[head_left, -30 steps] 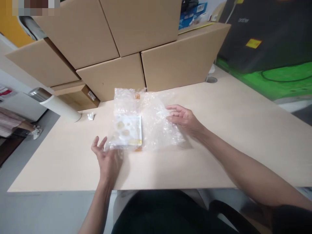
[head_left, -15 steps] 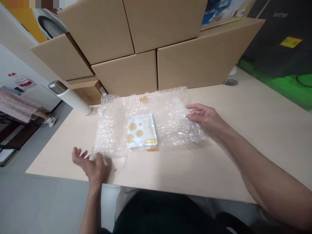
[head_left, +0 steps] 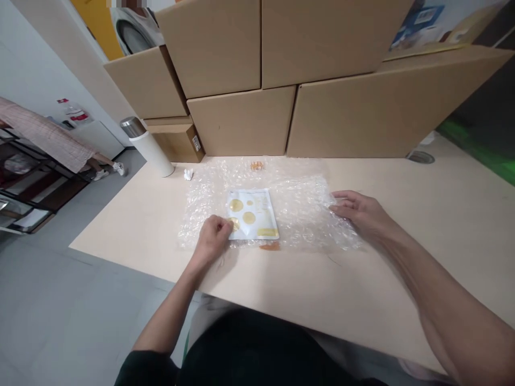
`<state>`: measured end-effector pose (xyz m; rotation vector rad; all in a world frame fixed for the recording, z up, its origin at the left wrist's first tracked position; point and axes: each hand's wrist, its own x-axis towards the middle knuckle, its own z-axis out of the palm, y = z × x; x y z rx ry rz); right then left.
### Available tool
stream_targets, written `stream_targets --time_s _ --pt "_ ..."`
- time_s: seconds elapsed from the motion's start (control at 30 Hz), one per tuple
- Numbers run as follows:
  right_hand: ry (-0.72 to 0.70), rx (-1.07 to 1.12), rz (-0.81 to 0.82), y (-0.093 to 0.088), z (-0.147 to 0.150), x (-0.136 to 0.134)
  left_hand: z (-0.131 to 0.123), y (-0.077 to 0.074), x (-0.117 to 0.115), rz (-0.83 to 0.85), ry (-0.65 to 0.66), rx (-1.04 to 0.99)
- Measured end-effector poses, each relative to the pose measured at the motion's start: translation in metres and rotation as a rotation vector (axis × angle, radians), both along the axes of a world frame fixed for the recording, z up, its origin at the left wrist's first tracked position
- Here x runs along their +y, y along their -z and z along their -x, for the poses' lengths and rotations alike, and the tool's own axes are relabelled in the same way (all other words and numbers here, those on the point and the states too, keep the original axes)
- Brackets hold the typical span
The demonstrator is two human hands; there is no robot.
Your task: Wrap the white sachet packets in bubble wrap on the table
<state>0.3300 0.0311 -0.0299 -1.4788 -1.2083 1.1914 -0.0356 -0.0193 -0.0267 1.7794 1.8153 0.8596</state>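
A flat white sachet with gold circles lies on a spread sheet of clear bubble wrap on the table. My left hand is closed, its thumb and fingers pinching the sachet's near left corner. At the wrap's right edge my right hand has thumb and fingers pressed together on the film. Orange marks show on the wrap beyond the sachet and just in front of it.
Cardboard boxes are stacked along the table's back. A white flask with a metal cap and a crumpled white scrap stand and lie at the left. Another person's legs show beyond a rack.
My left hand has moved right from the table's left side and closed on the sachet's corner. The wrap's left part lies flatter. My right hand still holds the right edge. The view has shifted.
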Motion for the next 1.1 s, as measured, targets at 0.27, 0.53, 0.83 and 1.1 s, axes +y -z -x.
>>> stream_targets --time_s 0.27,0.53,0.83,1.1 --pt "-0.024 -0.079 0.027 0.001 -0.001 0.0 0.084 0.002 -0.014 0.056 -0.27 0.077" --pt "0.028 -0.689 -0.439 -0.017 0.009 -0.005 0.112 0.007 -0.004 0.062 -0.344 0.308" --pt "-0.715 -0.655 -0.935 -0.029 0.177 -0.016 0.105 0.005 -0.015 0.121 -0.382 0.234" --pt "-0.992 -0.782 -0.677 -0.002 0.242 -0.002 0.11 -0.001 -0.015 0.069 -0.401 -0.128"
